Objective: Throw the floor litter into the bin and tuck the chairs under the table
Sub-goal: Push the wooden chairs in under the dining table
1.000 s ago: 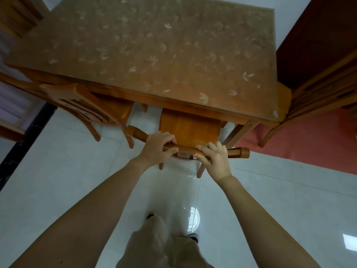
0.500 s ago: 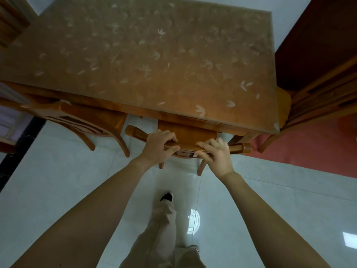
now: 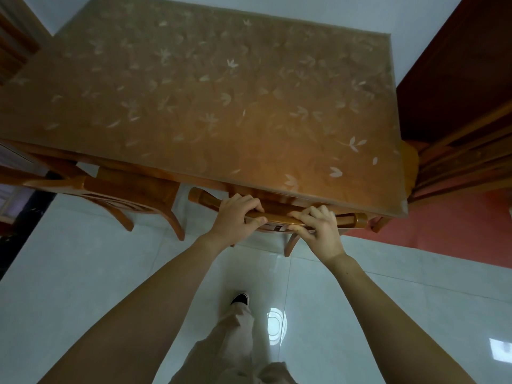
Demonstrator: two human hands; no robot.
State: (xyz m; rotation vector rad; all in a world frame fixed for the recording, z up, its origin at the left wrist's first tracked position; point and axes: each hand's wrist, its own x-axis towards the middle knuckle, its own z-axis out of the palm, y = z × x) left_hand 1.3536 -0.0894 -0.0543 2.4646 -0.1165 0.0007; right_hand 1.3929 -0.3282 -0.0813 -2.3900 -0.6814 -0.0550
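Observation:
A wooden chair [image 3: 277,216] stands at the near edge of the table [image 3: 210,106], whose brown top has a pale leaf pattern. Only the chair's curved top rail and two back legs show; its seat is hidden under the tabletop. My left hand [image 3: 235,217] grips the rail left of centre. My right hand [image 3: 318,225] grips it right of centre. A second wooden chair [image 3: 116,192] stands to the left with its seat partly under the table. No litter or bin is in view.
A dark wooden cabinet [image 3: 457,79] stands at the right, with a third chair [image 3: 457,167] against the table's right end and a red mat [image 3: 443,225] below it. Glossy white floor tiles [image 3: 83,273] lie around my legs [image 3: 238,342]. Wooden furniture fills the far left corner.
Both hands have pushed the chair forward, so its seat has slid out of sight under the table. I have stepped closer, one foot forward.

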